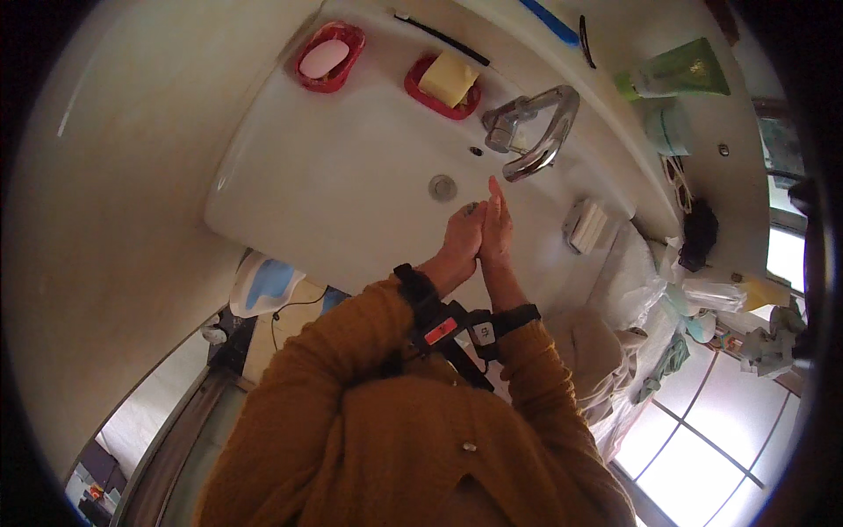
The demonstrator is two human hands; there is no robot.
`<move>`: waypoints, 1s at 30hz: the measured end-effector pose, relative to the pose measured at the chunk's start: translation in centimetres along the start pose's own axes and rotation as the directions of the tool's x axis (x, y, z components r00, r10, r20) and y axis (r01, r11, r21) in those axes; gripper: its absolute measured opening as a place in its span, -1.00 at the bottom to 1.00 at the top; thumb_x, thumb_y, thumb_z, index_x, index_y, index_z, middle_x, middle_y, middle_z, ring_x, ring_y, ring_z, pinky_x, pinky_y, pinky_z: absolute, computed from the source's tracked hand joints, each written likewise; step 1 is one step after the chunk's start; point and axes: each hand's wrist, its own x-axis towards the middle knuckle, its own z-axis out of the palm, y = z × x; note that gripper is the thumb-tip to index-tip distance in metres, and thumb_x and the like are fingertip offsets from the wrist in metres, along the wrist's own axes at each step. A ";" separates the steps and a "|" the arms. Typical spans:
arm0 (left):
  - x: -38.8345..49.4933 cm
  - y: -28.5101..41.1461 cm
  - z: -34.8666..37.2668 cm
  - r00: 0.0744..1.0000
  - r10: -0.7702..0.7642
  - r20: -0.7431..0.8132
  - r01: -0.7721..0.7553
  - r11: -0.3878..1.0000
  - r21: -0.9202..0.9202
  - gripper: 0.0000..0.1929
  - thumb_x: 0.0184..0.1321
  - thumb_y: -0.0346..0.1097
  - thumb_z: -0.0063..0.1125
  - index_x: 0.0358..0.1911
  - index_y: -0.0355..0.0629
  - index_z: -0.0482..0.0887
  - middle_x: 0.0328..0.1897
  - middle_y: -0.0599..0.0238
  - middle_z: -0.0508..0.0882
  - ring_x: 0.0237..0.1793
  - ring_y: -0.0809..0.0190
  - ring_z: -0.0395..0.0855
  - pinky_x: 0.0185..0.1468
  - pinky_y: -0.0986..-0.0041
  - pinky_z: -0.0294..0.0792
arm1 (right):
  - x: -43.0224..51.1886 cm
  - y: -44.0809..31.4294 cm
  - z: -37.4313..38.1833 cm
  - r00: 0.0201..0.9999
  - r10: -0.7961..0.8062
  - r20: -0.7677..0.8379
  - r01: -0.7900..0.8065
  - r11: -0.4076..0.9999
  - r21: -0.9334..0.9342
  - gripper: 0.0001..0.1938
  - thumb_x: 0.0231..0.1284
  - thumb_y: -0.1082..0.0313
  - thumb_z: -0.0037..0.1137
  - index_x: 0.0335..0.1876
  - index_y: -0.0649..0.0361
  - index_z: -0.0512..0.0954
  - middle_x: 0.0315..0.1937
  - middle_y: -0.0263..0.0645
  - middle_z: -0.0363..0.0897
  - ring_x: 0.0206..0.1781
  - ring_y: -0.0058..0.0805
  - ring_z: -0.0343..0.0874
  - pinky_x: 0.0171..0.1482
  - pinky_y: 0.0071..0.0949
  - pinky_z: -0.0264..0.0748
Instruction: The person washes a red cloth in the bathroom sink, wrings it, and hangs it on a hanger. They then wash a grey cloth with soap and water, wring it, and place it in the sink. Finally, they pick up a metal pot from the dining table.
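Observation:
Over a white washbasin my two hands are pressed together, below the spout of a chrome faucet. My left hand has its fingers bent against the other palm, and a dark mark or ring shows near its fingers. My right hand is held with its fingers extended towards the faucet. Whether anything lies between the palms is hidden. The round drain is just beyond the hands. No water stream is plain under the spout.
Two red soap dishes hold a pink soap bar and a yellow block. A black toothbrush lies on the basin's back ledge. A pale soap bar rests at the right. On the shelf are a green tube and a blue item.

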 end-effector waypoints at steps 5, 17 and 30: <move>1.3 1.2 -0.1 0.997 -0.062 0.035 0.058 0.992 0.114 -0.76 0.14 -0.04 -0.07 -0.40 -0.04 0.45 -0.51 0.44 0.46 -0.54 0.36 0.42 -0.58 0.56 0.21 | 0.1 -0.4 -0.2 0.996 0.039 0.077 -0.055 0.973 0.225 -0.53 0.27 0.06 -0.35 0.14 0.25 0.25 0.06 -0.19 0.34 0.11 -0.39 0.29 0.14 -0.47 0.15; 2.7 4.8 0.0 0.944 -0.264 0.198 0.305 0.928 -0.216 -0.57 0.23 0.09 -0.41 -0.33 -0.06 0.48 -0.47 0.37 0.49 -0.45 0.26 0.45 -0.31 0.31 0.29 | 9.9 -0.8 -6.4 0.951 0.198 -0.239 -0.201 0.980 0.014 -0.67 0.14 0.17 -0.27 -0.23 0.22 0.49 -0.65 -0.31 0.45 -0.54 -0.56 0.36 -0.41 -0.53 0.30; 3.5 5.4 0.3 0.957 -0.239 0.166 0.270 0.941 -0.201 -0.59 0.23 0.07 -0.43 -0.25 -0.05 0.45 -0.40 0.36 0.50 -0.36 0.24 0.45 -0.30 0.34 0.33 | 9.6 0.0 -5.2 0.954 0.038 -0.296 -0.101 0.975 -0.200 -0.67 0.07 0.23 -0.38 -0.35 0.12 0.54 -0.66 -0.26 0.50 -0.48 -0.37 0.49 -0.31 -0.44 0.37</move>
